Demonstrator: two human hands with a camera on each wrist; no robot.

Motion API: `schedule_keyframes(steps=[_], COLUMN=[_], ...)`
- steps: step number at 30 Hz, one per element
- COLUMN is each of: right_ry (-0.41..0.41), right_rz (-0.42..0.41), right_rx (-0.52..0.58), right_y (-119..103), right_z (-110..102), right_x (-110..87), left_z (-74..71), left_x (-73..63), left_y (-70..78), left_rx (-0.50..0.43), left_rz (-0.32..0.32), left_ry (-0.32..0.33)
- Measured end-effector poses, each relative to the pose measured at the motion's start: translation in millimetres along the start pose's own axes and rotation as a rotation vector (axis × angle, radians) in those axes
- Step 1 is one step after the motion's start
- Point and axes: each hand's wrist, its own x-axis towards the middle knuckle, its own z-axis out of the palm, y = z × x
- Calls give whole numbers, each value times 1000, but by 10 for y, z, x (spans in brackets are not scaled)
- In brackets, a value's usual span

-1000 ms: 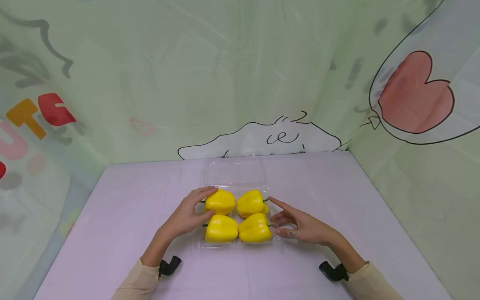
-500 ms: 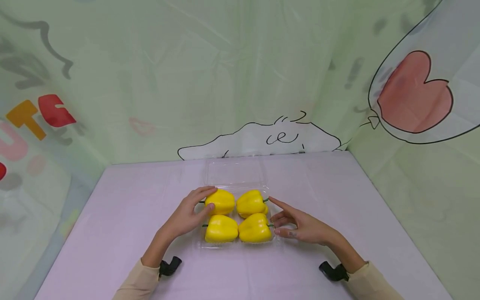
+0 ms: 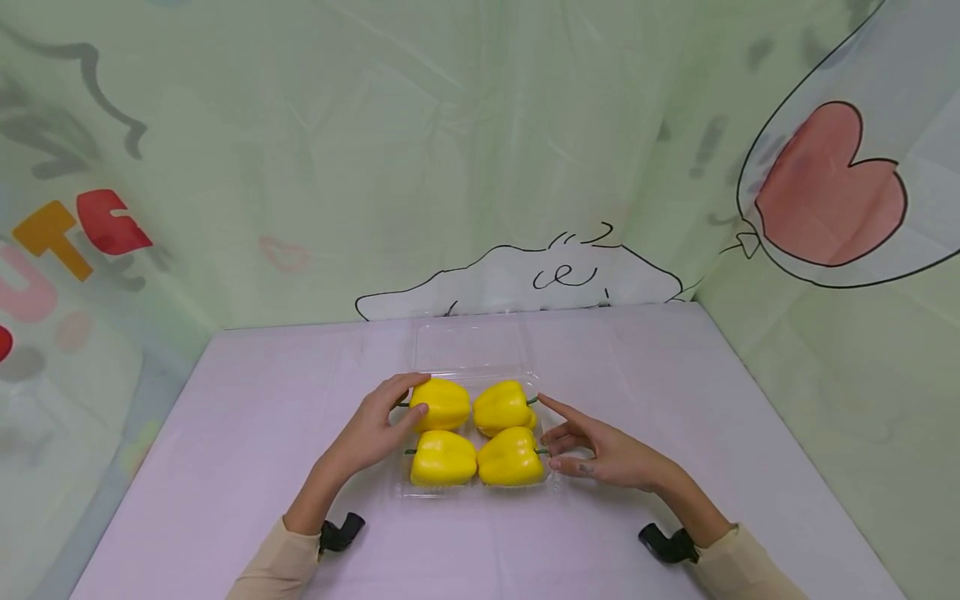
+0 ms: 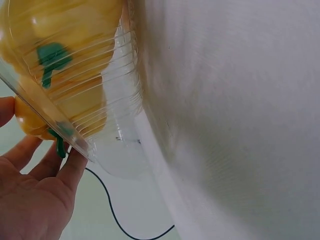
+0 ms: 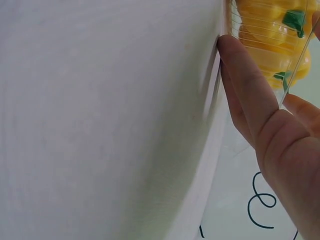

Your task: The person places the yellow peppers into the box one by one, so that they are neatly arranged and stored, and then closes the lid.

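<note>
Several yellow bell peppers [image 3: 443,458] lie on their sides in two rows in a clear plastic clamshell box [image 3: 423,493], stems pointing outward. My left hand [image 3: 375,423] holds the back-left bell pepper [image 3: 441,403], its fingers at the far side and its thumb on the near side. In the left wrist view, the fingers [image 4: 52,167] reach over the box wall beside a green stem [image 4: 60,145]. My right hand [image 3: 603,450] rests at the box's right side, index finger extended near the back-right pepper's stem [image 3: 532,401]. Its other fingers [image 5: 245,75] lie along the wall in the right wrist view.
The box's clear lid [image 3: 471,343] lies folded back toward the rear edge of the table. A pale pinkish cloth [image 3: 637,375] covers the table. Printed fabric walls [image 3: 450,167] enclose the back and both sides. Black wrist straps [image 3: 667,544] sit on both wrists.
My left thumb has lifted from between the two left peppers onto the back-left one, and its fingertips have shifted slightly left. The right hand and the peppers look unmoved.
</note>
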Motion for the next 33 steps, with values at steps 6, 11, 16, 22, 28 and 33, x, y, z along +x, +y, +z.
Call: schedule_keyframes(steps=[6, 11, 16, 22, 28, 33], right_ry=[-2, -5, -5, -4, -7, -6], right_rz=[-10, -15, -7, -7, -10, -11], right_rx=[-11, -15, -13, -17, -17, -16], right_y=[1, 0, 0, 3, 8, 14], right_z=[-1, -2, 1, 6, 5, 4], right_x=[-2, -7, -1, 0, -3, -1], left_z=[4, 11, 27, 34, 41, 41], left_x=[5, 11, 6, 0, 4, 1], left_y=[0, -6, -10, 10, 31, 32], left_rx=[12, 2, 15, 35, 66, 75], left_rz=[-1, -7, -28, -48, -71, -68], left_ry=[8, 8, 4, 5, -4, -4])
